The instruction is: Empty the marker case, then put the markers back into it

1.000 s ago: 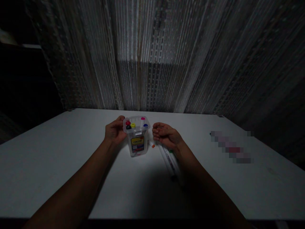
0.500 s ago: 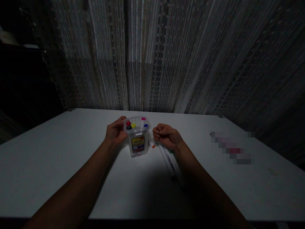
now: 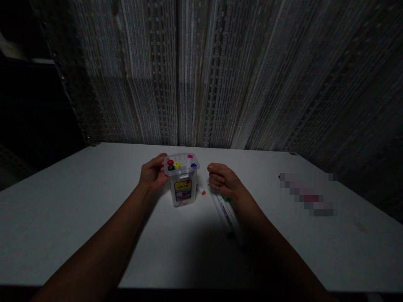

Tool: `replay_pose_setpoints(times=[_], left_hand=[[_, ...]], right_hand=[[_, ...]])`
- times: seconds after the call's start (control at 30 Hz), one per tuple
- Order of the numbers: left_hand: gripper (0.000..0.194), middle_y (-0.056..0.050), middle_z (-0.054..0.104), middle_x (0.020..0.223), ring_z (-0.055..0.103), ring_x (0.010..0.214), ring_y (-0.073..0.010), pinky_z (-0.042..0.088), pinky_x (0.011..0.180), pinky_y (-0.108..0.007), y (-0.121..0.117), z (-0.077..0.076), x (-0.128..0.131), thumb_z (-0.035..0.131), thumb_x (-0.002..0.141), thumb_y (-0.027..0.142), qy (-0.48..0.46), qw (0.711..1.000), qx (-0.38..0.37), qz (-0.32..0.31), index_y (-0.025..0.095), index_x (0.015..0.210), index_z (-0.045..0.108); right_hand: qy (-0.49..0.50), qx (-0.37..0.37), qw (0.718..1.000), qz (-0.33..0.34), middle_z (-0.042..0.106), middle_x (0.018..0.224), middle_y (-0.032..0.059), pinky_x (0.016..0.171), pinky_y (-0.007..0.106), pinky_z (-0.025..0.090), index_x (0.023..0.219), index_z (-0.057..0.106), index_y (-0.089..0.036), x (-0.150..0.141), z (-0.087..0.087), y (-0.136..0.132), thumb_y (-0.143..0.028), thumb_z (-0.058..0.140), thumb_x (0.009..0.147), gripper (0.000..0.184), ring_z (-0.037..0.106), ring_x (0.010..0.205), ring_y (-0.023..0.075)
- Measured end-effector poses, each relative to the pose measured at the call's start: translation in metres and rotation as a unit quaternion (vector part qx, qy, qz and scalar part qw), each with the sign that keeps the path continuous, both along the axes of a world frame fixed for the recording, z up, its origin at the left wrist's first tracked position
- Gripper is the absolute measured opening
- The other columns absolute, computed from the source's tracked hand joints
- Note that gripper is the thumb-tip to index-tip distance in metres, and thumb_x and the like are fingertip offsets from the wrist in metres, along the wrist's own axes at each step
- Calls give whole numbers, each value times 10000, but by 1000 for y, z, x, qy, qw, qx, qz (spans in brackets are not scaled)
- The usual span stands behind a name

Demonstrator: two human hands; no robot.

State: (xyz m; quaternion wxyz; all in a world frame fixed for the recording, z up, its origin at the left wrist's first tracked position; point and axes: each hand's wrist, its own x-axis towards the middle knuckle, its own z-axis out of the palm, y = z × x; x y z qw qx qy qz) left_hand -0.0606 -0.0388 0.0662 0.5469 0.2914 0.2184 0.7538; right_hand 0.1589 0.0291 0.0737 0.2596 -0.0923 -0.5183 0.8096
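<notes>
A clear plastic tub (image 3: pixel 192 188) with a yellow and blue label stands upright on the white table. Inside it are several markers, their red, black, yellow, pink and blue ends showing at the top. My left hand (image 3: pixel 153 172) grips the tub's left side, with some fingers hidden behind it. Just right of the tub, my right hand (image 3: pixel 224 179) is closed in a fist; what it may hold is hidden. White markers (image 3: pixel 224 216) lie below that hand, one with a green end (image 3: pixel 227 200). A marker with an orange end (image 3: pixel 203 192) lies beside the tub, partly hidden by it.
The white table (image 3: pixel 94 201) reaches back to a grey patterned curtain (image 3: pixel 195 84). A blurred-out long object (image 3: pixel 308 195) lies on the table's right side. The light is dim, and the front edge is in shadow.
My right hand has moved slightly right, away from the tub, and its fingers are turned more downward. My left hand and the tub stay together, and the view has shifted a little.
</notes>
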Motion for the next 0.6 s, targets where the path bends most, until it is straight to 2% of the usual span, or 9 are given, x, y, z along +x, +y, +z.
replay_pose_setpoints(times=[0.13, 0.27, 0.6], left_hand=[[139, -4, 456, 499, 547, 538, -131, 510, 522, -225, -1, 2, 1, 588, 546, 117, 2, 1000, -12, 16, 120, 512, 454], [181, 1, 425, 483, 529, 520, -124, 499, 514, -220, -1, 2, 2, 578, 554, 117, 3, 1000, -6, 15, 124, 477, 414], [171, -11, 430, 496, 503, 501, -125, 474, 493, -214, -3, 5, 5, 527, 566, 73, 13, 1000, 8, 23, 126, 475, 393]], right_hand=[[12, -12, 999, -28, 229, 304, -113, 315, 167, 166, 548, 445, -172, -1, 1, 2, -283, 560, 757, 263, 132, 287, 40], [12, -28, 999, -28, 236, 314, -104, 317, 171, 149, 510, 421, -172, -1, 2, 4, -258, 544, 750, 283, 126, 297, 38], [17, -26, 999, -33, 215, 339, -109, 331, 168, 143, 534, 436, -169, -2, 2, 3, -231, 554, 727, 235, 109, 321, 37]])
